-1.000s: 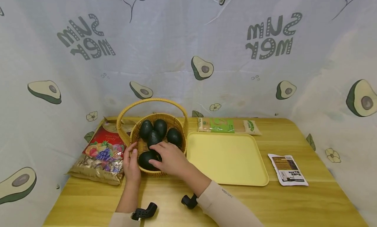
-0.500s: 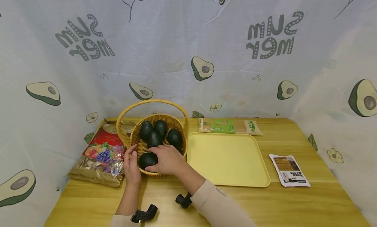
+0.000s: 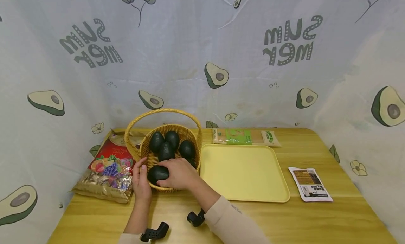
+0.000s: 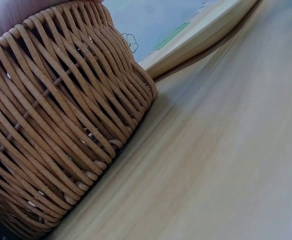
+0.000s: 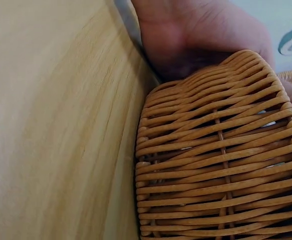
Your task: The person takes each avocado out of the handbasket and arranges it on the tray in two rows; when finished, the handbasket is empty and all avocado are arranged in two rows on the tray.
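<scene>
A round yellow wicker basket (image 3: 178, 129) with a tall arched handle stands on the left half of the table. Several dark avocados (image 3: 187, 149) lie inside it. My left hand (image 3: 141, 186) holds the basket's left side, fingertips and thumb at the rim; the right wrist view shows that hand (image 5: 186, 40) against the outer wicker wall. My right hand (image 3: 180, 173) reaches over the front right rim and grips the nearest avocado, its thumb in front and fingers behind. Part of another avocado is hidden behind my right hand.
Left of the basket leans a red and gold candy bag (image 3: 110, 166). A yellow tray (image 3: 243, 173) lies to the right, with a long green-and-tan packet (image 3: 243, 136) behind it. Farther right is a small white-and-brown pouch (image 3: 310, 184). A patterned curtain (image 3: 183, 43) stands behind.
My right hand has shifted slightly left and toward me, its fingers and thumb closing on the front avocado. The left hand has stayed at the basket's side.
</scene>
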Demonstrator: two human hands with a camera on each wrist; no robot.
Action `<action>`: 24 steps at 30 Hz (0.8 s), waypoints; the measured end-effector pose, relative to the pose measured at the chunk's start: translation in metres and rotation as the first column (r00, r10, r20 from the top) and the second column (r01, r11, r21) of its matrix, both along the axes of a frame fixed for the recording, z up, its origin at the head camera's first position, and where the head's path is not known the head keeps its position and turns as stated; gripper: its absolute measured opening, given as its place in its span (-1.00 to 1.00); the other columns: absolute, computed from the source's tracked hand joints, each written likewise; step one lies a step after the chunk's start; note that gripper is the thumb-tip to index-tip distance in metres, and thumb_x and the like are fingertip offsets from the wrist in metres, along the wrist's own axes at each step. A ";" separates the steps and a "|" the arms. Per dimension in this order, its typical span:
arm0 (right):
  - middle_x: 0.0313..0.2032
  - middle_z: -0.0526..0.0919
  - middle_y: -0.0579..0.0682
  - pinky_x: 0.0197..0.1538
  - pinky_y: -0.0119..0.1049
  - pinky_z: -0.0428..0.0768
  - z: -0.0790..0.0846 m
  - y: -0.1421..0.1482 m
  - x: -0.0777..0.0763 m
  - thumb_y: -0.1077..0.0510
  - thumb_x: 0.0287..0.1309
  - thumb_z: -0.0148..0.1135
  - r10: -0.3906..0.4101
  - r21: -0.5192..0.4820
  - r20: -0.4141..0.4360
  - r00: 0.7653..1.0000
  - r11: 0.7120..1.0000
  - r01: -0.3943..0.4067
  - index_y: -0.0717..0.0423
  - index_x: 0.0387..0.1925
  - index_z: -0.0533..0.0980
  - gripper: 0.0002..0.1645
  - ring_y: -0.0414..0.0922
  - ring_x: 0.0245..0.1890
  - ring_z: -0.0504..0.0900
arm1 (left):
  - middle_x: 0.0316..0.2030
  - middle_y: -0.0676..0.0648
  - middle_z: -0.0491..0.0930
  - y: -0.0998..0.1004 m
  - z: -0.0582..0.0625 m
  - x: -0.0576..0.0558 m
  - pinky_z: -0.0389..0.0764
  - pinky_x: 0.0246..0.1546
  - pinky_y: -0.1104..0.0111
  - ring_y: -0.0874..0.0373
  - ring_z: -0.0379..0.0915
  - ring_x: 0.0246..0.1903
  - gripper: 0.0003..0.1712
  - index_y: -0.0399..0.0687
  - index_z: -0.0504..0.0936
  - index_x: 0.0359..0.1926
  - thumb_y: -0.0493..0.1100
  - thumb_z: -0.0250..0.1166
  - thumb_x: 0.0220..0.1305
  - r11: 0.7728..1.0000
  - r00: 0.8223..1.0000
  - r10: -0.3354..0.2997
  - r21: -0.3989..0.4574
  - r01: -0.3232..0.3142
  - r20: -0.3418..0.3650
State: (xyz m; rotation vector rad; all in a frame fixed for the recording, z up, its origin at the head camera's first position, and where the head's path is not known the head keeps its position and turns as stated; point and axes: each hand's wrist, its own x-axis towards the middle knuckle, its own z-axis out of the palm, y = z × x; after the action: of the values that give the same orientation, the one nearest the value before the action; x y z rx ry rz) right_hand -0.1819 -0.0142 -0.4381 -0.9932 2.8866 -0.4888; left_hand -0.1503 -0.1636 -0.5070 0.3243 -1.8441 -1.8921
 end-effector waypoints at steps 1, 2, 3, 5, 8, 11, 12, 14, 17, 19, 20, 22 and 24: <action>0.09 0.73 -0.18 0.26 -0.16 0.51 -0.001 0.000 0.000 -0.36 0.16 0.33 -0.002 -0.018 -0.003 1.000 1.000 0.002 -0.22 0.27 0.56 -0.31 -0.18 0.09 0.65 | 0.37 -0.20 0.38 0.000 0.000 0.000 0.17 0.35 0.22 0.35 0.20 0.31 -0.51 -0.33 0.44 0.29 -0.07 -0.12 0.62 1.000 1.000 0.000 0.002 0.000 -0.004; 0.08 0.73 -0.17 0.23 -0.17 0.53 -0.001 0.001 0.001 -0.36 0.16 0.33 -0.007 -0.035 -0.005 1.000 0.999 0.007 -0.22 0.27 0.56 -0.31 -0.18 0.06 0.66 | 0.36 -0.19 0.39 0.000 0.000 0.000 0.18 0.34 0.26 0.35 0.21 0.30 -0.51 -0.33 0.44 0.29 -0.07 -0.13 0.62 1.000 1.000 0.001 0.003 -0.001 -0.007; 0.08 0.73 -0.16 0.21 -0.18 0.54 -0.002 0.001 0.001 -0.35 0.16 0.32 -0.014 -0.053 -0.007 1.000 0.999 0.014 -0.22 0.27 0.56 -0.31 -0.17 0.04 0.67 | 0.35 -0.17 0.39 0.000 -0.001 0.000 0.19 0.32 0.29 0.34 0.21 0.29 -0.51 -0.34 0.44 0.29 -0.08 -0.13 0.62 1.000 1.000 0.001 0.006 0.000 -0.010; 0.09 0.71 -0.14 0.17 -0.20 0.57 -0.003 0.001 0.002 -0.36 0.16 0.32 -0.029 -0.087 -0.012 1.000 0.996 0.028 -0.23 0.28 0.55 -0.30 -0.15 0.03 0.68 | 0.33 -0.14 0.40 -0.001 -0.001 0.001 0.23 0.28 0.38 0.33 0.23 0.28 -0.51 -0.33 0.44 0.29 -0.07 -0.13 0.62 1.000 1.000 0.001 0.009 -0.001 -0.014; 0.15 0.68 -0.12 0.15 -0.19 0.61 -0.004 0.002 0.005 -0.36 0.15 0.32 -0.058 -0.141 -0.018 0.998 0.989 0.055 -0.24 0.31 0.53 -0.28 -0.11 0.06 0.68 | 0.30 -0.07 0.42 -0.001 -0.001 0.001 0.25 0.24 0.45 0.34 0.25 0.26 -0.51 -0.31 0.45 0.29 -0.06 -0.13 0.63 1.000 1.000 0.000 0.004 0.000 -0.018; 0.18 0.66 -0.12 0.11 -0.19 0.64 -0.007 0.004 0.007 -0.36 0.14 0.32 -0.087 -0.200 -0.052 0.995 0.977 0.075 -0.24 0.31 0.52 -0.26 -0.09 0.07 0.69 | 0.27 0.01 0.44 -0.001 -0.001 0.002 0.24 0.26 0.40 0.39 0.25 0.26 -0.51 -0.29 0.46 0.29 -0.05 -0.12 0.63 1.000 1.000 -0.002 -0.006 0.002 -0.019; 0.18 0.66 -0.12 0.10 -0.19 0.64 -0.008 0.004 0.008 -0.35 0.14 0.33 -0.098 -0.225 -0.070 0.993 0.971 0.080 -0.23 0.31 0.52 -0.27 -0.09 0.06 0.69 | 0.26 0.02 0.45 -0.001 -0.001 0.002 0.23 0.28 0.37 0.40 0.25 0.26 -0.51 -0.29 0.46 0.29 -0.05 -0.12 0.63 1.000 1.000 -0.004 -0.009 0.004 -0.021; 0.16 0.67 -0.13 0.08 -0.20 0.66 -0.010 0.006 0.009 -0.33 0.12 0.35 -0.122 -0.279 -0.117 0.986 0.956 0.085 -0.21 0.30 0.52 -0.27 -0.11 0.05 0.70 | 0.25 0.05 0.45 -0.002 -0.002 0.002 0.20 0.31 0.31 0.40 0.24 0.27 -0.50 -0.29 0.46 0.29 -0.04 -0.15 0.64 1.000 1.000 -0.008 -0.011 0.008 -0.028; 0.13 0.67 -0.12 0.08 -0.20 0.67 -0.013 0.008 0.009 -0.26 0.09 0.40 -0.151 -0.383 -0.174 0.973 0.921 0.074 -0.15 0.28 0.53 -0.27 -0.13 0.06 0.69 | 0.26 0.00 0.45 -0.002 -0.003 0.000 0.18 0.34 0.29 0.39 0.23 0.29 -0.48 -0.31 0.46 0.29 -0.03 -0.18 0.65 1.000 0.999 -0.012 -0.009 0.012 -0.044; 0.12 0.66 -0.10 0.07 -0.18 0.68 -0.014 0.009 0.009 -0.20 0.06 0.44 -0.161 -0.460 -0.183 0.970 0.886 0.061 -0.11 0.28 0.52 -0.26 -0.14 0.08 0.68 | 0.28 -0.04 0.45 -0.003 -0.004 -0.001 0.17 0.34 0.33 0.39 0.23 0.29 -0.47 -0.32 0.46 0.29 -0.03 -0.19 0.65 1.000 0.999 -0.010 -0.011 0.010 -0.053; 0.13 0.65 -0.08 0.07 -0.17 0.68 -0.015 0.010 0.009 -0.18 0.05 0.46 -0.162 -0.499 -0.177 0.971 0.865 0.053 -0.10 0.28 0.52 -0.26 -0.13 0.08 0.68 | 0.28 -0.06 0.44 -0.003 -0.004 -0.001 0.17 0.34 0.36 0.39 0.23 0.29 -0.47 -0.33 0.46 0.29 -0.03 -0.19 0.65 1.000 0.999 -0.010 -0.016 0.009 -0.054; 0.14 0.64 -0.05 0.07 -0.15 0.69 -0.017 0.012 0.009 -0.12 0.04 0.49 -0.158 -0.573 -0.161 0.974 0.819 0.038 -0.08 0.28 0.51 -0.25 -0.11 0.10 0.67 | 0.27 -0.07 0.45 -0.003 -0.005 -0.002 0.18 0.31 0.41 0.39 0.25 0.28 -0.47 -0.35 0.46 0.28 -0.04 -0.19 0.65 1.000 0.998 -0.009 -0.020 0.008 -0.065; 0.15 0.62 -0.02 0.05 -0.14 0.70 -0.019 0.014 0.009 -0.06 0.03 0.51 -0.155 -0.633 -0.133 0.979 0.773 0.036 -0.07 0.28 0.51 -0.25 -0.09 0.09 0.67 | 0.26 -0.06 0.47 -0.003 -0.007 -0.002 0.19 0.28 0.47 0.39 0.27 0.26 -0.47 -0.37 0.46 0.27 -0.05 -0.19 0.65 1.000 0.997 -0.007 -0.029 0.005 -0.075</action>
State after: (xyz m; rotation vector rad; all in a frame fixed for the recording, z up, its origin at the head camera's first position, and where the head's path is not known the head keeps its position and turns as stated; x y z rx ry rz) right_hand -0.1732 0.0000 -0.4574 -0.9784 2.9828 -1.5313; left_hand -0.1524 -0.1666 -0.5136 0.2350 -1.8230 -1.8548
